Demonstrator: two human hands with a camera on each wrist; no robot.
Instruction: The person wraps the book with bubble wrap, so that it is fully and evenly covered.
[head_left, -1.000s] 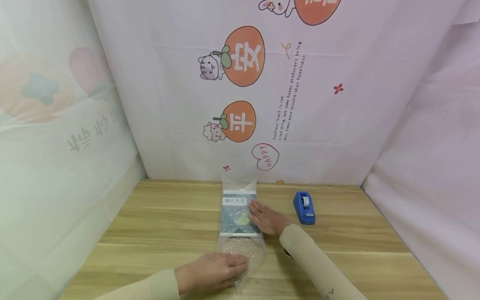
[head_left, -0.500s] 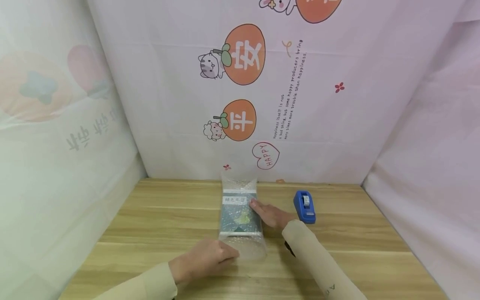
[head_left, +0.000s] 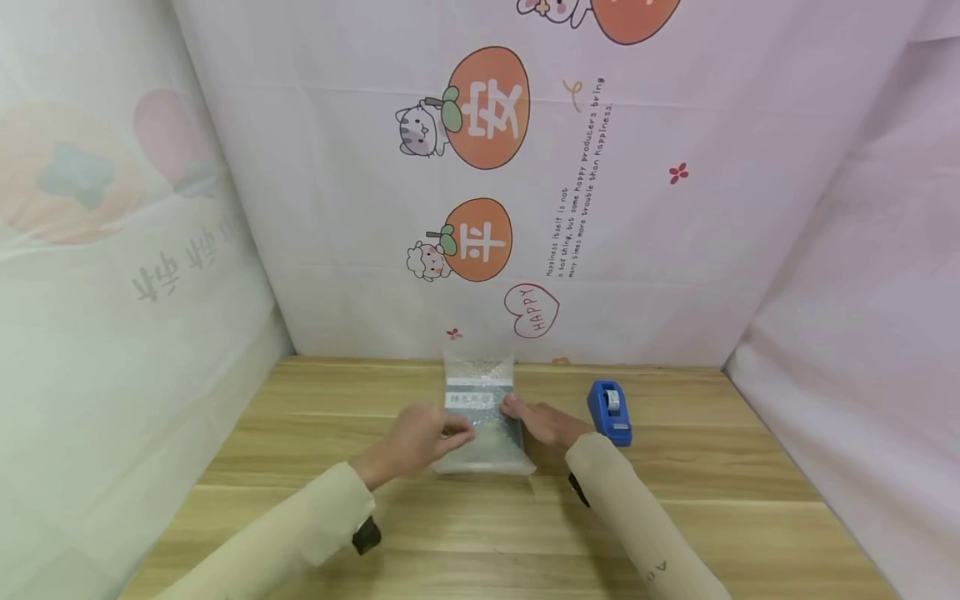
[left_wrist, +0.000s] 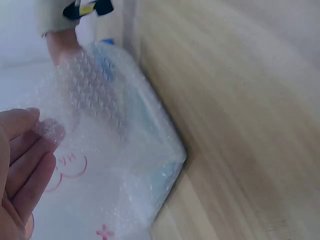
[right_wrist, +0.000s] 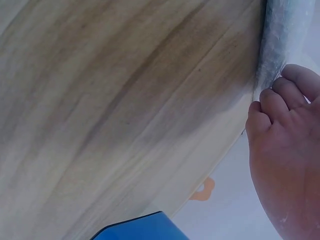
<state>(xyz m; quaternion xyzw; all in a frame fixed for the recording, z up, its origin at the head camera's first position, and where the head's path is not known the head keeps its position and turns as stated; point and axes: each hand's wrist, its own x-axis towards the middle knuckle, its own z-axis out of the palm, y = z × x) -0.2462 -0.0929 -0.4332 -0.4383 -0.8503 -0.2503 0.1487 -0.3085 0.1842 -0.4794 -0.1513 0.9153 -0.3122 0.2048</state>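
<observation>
On the wooden table, a flat blue-green book-like item (head_left: 480,398) with a pale title band lies inside clear bubble wrap (head_left: 487,457). My left hand (head_left: 412,437) pinches the near end of the wrap between thumb and fingers, holding it raised over the item. In the left wrist view, the lifted bubble wrap (left_wrist: 90,87) spreads out from those fingertips and partly veils the item's corner. My right hand (head_left: 551,423) rests against the item's right side; in the right wrist view its fingertips touch the wrapped edge (right_wrist: 275,50). The wrap blurs the item's lower cover.
A blue tape dispenser (head_left: 611,414) with a roll stands right of my right hand, close to its wrist. White printed cloth (head_left: 360,208) rises behind the table's back edge, with more cloth on both sides.
My left hand has moved up and away from me, lifting the wrap's near end off the table and folding it over the item. My right hand has stayed at the right side, its fingers lying less over the cover.
</observation>
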